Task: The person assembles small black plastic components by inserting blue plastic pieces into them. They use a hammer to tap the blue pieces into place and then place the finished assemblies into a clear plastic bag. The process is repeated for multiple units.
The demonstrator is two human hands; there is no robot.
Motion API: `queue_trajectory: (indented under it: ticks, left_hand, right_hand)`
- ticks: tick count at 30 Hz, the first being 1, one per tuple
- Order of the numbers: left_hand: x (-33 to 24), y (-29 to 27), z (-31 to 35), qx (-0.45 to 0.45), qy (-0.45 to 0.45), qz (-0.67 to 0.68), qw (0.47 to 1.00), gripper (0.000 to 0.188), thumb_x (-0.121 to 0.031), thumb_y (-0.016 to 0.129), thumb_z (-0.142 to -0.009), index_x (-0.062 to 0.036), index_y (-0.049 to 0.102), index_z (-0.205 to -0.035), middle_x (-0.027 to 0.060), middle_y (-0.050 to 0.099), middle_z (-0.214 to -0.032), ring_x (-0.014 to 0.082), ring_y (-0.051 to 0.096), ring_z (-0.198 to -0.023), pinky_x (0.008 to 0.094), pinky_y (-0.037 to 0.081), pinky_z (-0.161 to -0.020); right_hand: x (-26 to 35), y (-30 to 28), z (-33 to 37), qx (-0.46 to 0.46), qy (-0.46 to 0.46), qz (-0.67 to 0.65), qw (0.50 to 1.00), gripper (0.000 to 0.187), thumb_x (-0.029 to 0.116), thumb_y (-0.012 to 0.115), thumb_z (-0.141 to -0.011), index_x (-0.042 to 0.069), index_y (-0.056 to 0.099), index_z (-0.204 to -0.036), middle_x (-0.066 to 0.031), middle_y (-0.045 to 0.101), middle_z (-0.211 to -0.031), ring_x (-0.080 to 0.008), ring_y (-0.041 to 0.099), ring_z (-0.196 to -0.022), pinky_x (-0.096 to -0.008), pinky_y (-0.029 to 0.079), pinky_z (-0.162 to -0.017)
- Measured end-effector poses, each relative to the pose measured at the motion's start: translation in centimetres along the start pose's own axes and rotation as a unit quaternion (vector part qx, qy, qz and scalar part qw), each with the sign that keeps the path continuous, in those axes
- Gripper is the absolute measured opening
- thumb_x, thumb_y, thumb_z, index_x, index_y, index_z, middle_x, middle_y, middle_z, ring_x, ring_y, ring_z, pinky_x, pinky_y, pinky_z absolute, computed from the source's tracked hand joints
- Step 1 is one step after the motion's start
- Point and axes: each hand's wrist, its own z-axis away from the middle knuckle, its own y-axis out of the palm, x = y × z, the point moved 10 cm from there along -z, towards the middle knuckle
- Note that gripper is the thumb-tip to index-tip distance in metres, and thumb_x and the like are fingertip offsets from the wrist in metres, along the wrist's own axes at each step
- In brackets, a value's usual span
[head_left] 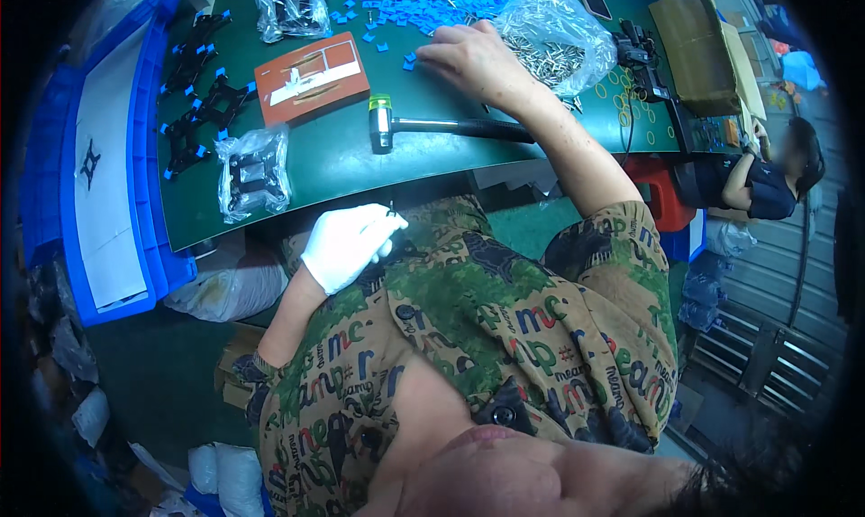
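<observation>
My left hand (350, 247), in a white glove, is closed in front of my shirt, below the table edge. A small dark pin-like piece (392, 208) sticks up from its fingertips; its exact kind is too small to tell. Over the green table, my bare right hand (478, 62) has its fingers bent down beside a small blue plastic clip (409, 62). What lies between those fingertips is hidden. Many more blue clips (396, 8) are scattered beyond it. A clear bag of metal screws (551, 59) lies just right of this hand.
A hammer (383, 125) lies near the table's front edge, beside an orange-brown box (311, 77). Black brackets with blue-clipped ends (225, 103) and a bagged bracket (254, 175) are at left. Yellow rings (623, 98) and a cardboard box (698, 53) stand right. Another person (766, 170) is far right.
</observation>
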Motion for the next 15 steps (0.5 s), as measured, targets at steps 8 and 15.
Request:
queue_trajectory:
  ticks: [8,15]
  left_hand:
    - [-0.9,-0.1,0.1,0.0,0.035,-0.033,0.999,0.028,-0.025,0.061,-0.103,-0.0025,0.077,-0.108,0.0019,0.069,-0.074,0.0056,0.058,-0.06,0.0213,0.047,-0.057]
    - [-0.6,0.2,-0.1,0.014,0.003,-0.039,0.999,0.029,-0.026,0.059,-0.103,-0.0027,0.077,-0.106,0.0016,0.068,-0.073,0.0057,0.058,-0.06,0.0214,0.047,-0.058]
  right_hand:
    - [1.2,2.4,-1.5,0.051,-0.001,0.007,0.999,0.025,0.035,0.065,-0.097,0.017,0.076,-0.111,-0.0043,0.067,-0.102,-0.024,0.066,-0.104,-0.043,0.044,-0.089]
    - [0.8,3.6,-2.3,0.137,-0.002,-0.018,0.99,0.027,0.033,0.065,-0.097,0.011,0.075,-0.11,-0.0095,0.069,-0.099,-0.0308,0.068,-0.1,-0.0484,0.05,-0.087]
